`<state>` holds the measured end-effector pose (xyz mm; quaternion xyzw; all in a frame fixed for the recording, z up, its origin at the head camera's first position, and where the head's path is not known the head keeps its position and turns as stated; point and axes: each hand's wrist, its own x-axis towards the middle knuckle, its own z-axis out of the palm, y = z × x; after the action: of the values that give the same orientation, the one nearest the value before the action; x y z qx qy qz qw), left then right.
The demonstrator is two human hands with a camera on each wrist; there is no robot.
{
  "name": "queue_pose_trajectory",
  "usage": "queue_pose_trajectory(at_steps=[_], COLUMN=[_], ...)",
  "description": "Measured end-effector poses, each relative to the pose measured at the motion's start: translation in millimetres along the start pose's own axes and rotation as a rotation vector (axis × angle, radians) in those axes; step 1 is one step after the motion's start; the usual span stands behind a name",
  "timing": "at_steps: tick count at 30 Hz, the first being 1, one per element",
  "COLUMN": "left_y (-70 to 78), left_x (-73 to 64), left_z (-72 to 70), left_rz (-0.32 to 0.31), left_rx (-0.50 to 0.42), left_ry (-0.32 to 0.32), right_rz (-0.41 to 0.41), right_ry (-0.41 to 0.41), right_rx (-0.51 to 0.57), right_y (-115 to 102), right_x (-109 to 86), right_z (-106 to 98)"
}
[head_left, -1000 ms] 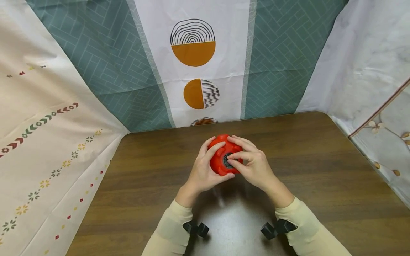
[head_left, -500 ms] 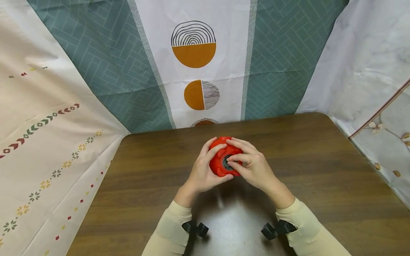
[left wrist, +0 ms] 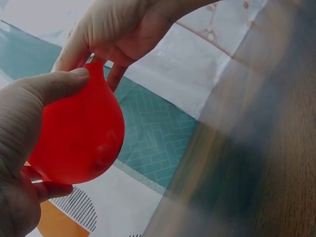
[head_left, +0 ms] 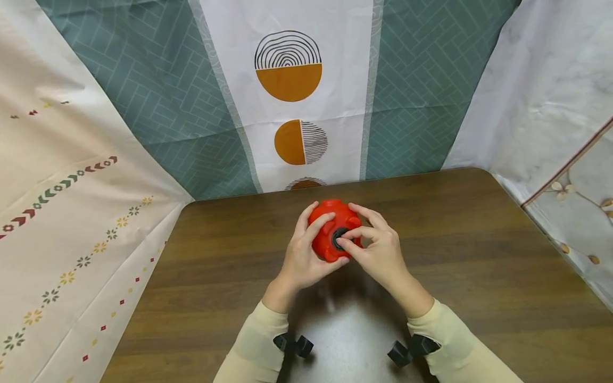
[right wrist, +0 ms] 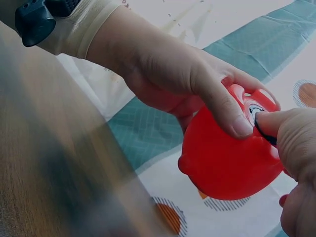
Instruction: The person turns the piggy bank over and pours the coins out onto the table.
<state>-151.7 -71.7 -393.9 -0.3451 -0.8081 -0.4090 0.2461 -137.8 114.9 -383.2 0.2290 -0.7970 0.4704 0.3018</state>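
Observation:
A red, round ball with rounded knobs [head_left: 342, 215] is held up between both hands in front of me. My left hand [head_left: 301, 258] grips its left side, fingers spread over the top and thumb along the lower edge. Set into the ball's near face is a round black insert [head_left: 336, 234]. My right hand [head_left: 385, 250] pinches at this insert with thumb and a finger, while its forefinger reaches to the ball's upper right. In the left wrist view the smooth red side of the ball [left wrist: 89, 133] narrows toward the fingertips. The right wrist view shows a pale ring in the insert [right wrist: 255, 109].
Beneath the hands lies a brown wood-grain table [head_left: 225, 266], with a bright glare near its front. A patterned cloth [head_left: 412, 106] hangs behind it, and other cloths [head_left: 72, 229] hang at the sides. Both wrists carry black cameras [head_left: 304, 347].
The ball has tilted and shifted slightly up and left, baring a knob on its right. My right hand has turned a little, its forefinger moving outward; the left hand keeps its grip.

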Motion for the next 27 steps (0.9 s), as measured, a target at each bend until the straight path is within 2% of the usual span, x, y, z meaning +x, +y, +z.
queue_pose_trajectory(at_steps=[8,21,27], left_y=[1.2,2.5,1.8], left_x=[-1.1,-0.2,-1.3], left_z=[1.2,3.1,2.6], left_rz=[-0.007,0.003,0.005], left_rx=[0.028,0.019,0.013], left_ry=[0.013,0.040,0.039], right_rz=[-0.048,-0.073,-0.104], right_ry=[0.030,0.083,0.067], right_rx=[-0.077,-0.057,-0.035], right_y=[2.6,2.2,3.2], right_x=[-0.4,-0.4,-1.2], right_z=[1.5,2.0,2.9])
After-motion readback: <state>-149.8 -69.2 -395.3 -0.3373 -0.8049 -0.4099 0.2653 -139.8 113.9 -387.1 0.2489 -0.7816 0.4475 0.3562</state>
